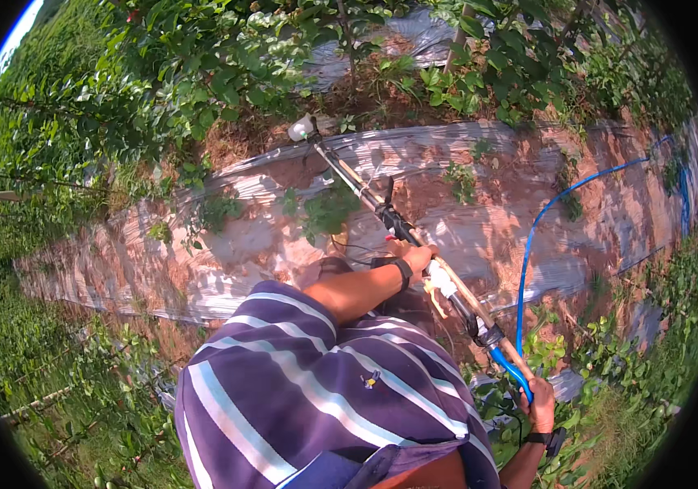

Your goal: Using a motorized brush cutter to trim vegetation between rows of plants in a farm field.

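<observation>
A long spray lance [361,189], lashed along a wooden pole with black bindings, slants from upper left to lower right in front of me. Its far end carries a white cup-shaped nozzle head [302,128]. My left hand [413,253] grips the lance near its middle, close to a white fitting. Around the pole's lower end closes my right hand [538,400], where a blue hose [511,367] bends against it. From there the hose [527,257] loops up and away to the right. Both wrists wear dark bands.
Silvery plastic sheeting [233,293] with reddish soil on it covers the path between planted rows. Leafy bushes [214,73] rise beyond it, with wooden stakes [459,36] among them. More low plants [624,391] grow at lower right and lower left. Wires cross at left.
</observation>
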Motion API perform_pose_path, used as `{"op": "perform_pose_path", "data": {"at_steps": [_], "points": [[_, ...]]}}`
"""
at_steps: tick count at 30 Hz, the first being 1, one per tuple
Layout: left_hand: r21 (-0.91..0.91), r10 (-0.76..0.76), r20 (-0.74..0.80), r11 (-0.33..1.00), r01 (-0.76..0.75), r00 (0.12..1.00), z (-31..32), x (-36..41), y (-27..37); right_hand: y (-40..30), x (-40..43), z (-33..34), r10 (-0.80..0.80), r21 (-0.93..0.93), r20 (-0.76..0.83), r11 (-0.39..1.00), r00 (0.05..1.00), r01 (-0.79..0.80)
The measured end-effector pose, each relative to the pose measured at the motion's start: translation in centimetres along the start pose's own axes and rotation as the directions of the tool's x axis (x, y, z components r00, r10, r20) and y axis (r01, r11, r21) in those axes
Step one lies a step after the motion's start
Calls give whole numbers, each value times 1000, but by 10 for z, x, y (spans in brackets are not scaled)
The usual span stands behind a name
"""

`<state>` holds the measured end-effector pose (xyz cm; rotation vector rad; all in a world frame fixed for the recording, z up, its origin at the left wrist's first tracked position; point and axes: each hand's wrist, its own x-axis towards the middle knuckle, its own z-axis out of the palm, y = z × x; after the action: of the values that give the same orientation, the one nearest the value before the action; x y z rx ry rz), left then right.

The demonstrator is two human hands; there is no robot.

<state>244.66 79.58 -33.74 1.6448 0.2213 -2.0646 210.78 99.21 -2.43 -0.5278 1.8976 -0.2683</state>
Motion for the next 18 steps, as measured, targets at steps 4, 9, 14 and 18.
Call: {"op": "perform_pose_path", "data": {"at_steps": [4, 9, 14, 18], "points": [[45, -60, 24, 997, 59, 998, 5, 0, 9, 6, 22, -7, 88, 10, 10, 996, 996, -88], [-15, -130, 108, 991, 133, 986, -44, 14, 12, -44, 38, 17, -36, -82, 165, 995, 986, 50], [-367, -20, 120, 928, 63, 993, -106, 7, 36, -89, 57, 72, -317, -381, 321, 819, 892, 428], [-558, 56, 14, 829, -38, 998, -174, 16, 55, -120, 48, 142, -350, -612, 393, 590, 850, 526]]}}
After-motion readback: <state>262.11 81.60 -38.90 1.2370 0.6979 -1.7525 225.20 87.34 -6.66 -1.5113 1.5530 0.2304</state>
